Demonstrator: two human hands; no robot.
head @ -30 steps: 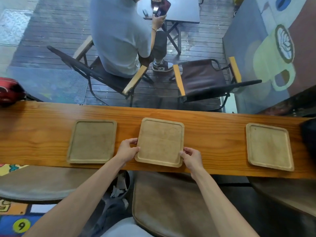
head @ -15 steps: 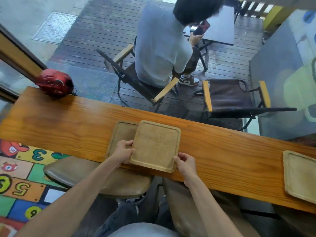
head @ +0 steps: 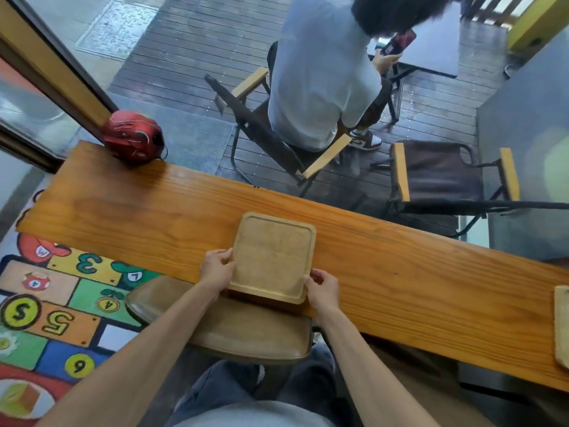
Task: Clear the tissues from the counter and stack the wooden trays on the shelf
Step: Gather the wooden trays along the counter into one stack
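A square wooden tray [head: 274,257] lies on the long wooden counter [head: 400,272], stacked on a second tray of which only a sliver shows beneath its near edge. My left hand [head: 217,269] grips the stack's left edge and my right hand [head: 321,288] grips its near right corner. A third wooden tray [head: 562,328] lies on the counter at the far right, cut off by the frame edge. No tissues are in view.
A red helmet [head: 134,137] sits on the counter's far left end. A brown stool [head: 234,328] stands under the counter's near edge. Beyond the glass a person sits on a folding chair [head: 271,134], next to an empty chair [head: 446,177].
The tray in my hands has moved left and now covers the left tray completely. My view has shifted left, so the right tray is nearly out of frame.
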